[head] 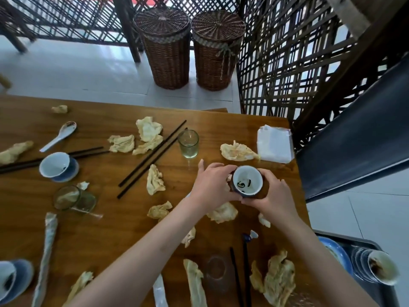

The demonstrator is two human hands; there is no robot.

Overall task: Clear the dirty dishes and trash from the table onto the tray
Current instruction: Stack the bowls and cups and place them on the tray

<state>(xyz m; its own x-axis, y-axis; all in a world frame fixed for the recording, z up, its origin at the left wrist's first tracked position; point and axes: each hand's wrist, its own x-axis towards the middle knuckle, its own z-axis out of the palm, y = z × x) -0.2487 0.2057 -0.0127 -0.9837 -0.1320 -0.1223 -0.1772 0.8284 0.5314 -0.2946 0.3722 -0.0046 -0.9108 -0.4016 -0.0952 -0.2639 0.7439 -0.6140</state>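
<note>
Head view: bowl point(247, 182) is gripped at its sides by left hand point(213, 185) and right hand point(273, 196), over the table point(110, 218); judged ceramic, rigid, breakable, possibly greasy.

Both bare forearms stretched forward, left hand point(211, 185) and right hand point(273, 197) curled inward, fingertips facing.
</note>
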